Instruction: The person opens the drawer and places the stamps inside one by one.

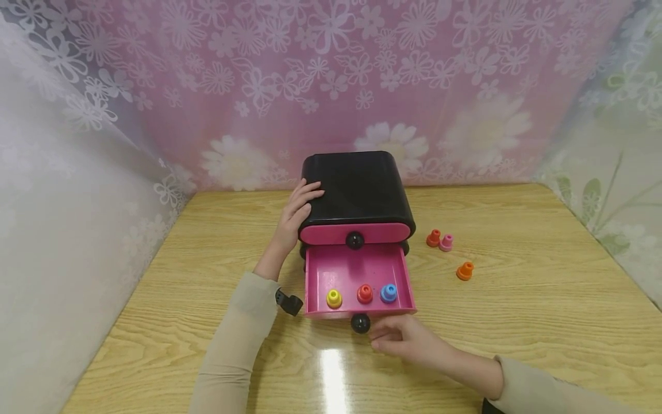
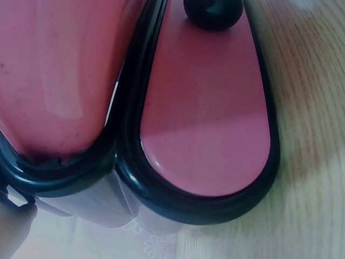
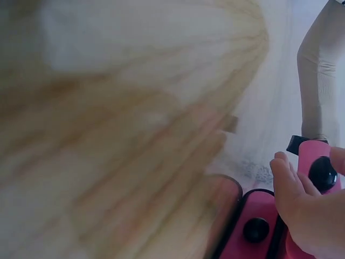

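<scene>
A small black chest [image 1: 354, 187] with pink drawers stands on the table. My left hand [image 1: 299, 210] rests on its left side, fingers extended over the top edge. The middle drawer [image 1: 357, 267] is pulled out; the top drawer [image 1: 320, 234] is closed. Inside the pulled-out drawer, a yellow peg [image 1: 334, 298], a red peg [image 1: 364, 294] and a blue peg [image 1: 389, 292] stand near its front. By the drawer's round black knob [image 1: 360, 323] is my right hand [image 1: 408, 339], its fingers loosely bent. The right wrist view shows that hand [image 3: 307, 210] beside the knob [image 3: 322, 175], holding nothing.
To the right of the chest, another red peg [image 1: 434, 238] and a pink peg [image 1: 446, 242] stand close together on the wooden table [image 1: 517, 322]. An orange peg [image 1: 465, 271] lies nearer. A closed lower drawer [image 2: 205, 108] shows in the left wrist view. Flowered cloth [image 1: 331, 69] hangs behind.
</scene>
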`<state>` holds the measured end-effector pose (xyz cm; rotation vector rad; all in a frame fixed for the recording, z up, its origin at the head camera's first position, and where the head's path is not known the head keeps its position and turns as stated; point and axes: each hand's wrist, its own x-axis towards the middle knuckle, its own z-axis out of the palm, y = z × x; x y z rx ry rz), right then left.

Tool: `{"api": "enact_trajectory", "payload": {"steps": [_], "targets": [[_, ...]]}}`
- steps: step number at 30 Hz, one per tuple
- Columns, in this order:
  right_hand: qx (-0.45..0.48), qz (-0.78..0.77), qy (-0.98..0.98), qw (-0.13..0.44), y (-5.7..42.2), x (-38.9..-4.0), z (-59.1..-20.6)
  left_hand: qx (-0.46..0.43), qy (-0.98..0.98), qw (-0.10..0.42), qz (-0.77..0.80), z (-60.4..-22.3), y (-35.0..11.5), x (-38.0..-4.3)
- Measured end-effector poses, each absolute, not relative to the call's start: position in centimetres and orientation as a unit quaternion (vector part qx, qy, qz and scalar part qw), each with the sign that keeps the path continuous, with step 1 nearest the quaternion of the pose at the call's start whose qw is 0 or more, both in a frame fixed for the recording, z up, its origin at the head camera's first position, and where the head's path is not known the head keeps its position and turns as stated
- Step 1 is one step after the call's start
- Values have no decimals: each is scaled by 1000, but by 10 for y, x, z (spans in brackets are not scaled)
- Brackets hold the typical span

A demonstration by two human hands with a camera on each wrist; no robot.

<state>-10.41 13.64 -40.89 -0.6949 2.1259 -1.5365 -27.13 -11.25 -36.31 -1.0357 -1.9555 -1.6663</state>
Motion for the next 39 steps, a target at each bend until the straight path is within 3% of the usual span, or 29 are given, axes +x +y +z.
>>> {"api": "enact_trajectory", "payload": {"steps": [10, 24, 39], "targets": [[-229, -591, 735, 241, 131, -106, -406, -359, -700, 182, -590, -364, -112, -272], [-172, -578, 776, 185, 126, -106, -402, -364, -700, 174, -590, -343, -109, -250], [-135, -591, 781, 149, 114, -111, -391, -365, -696, 174, -593, -341, -109, -249]]}}
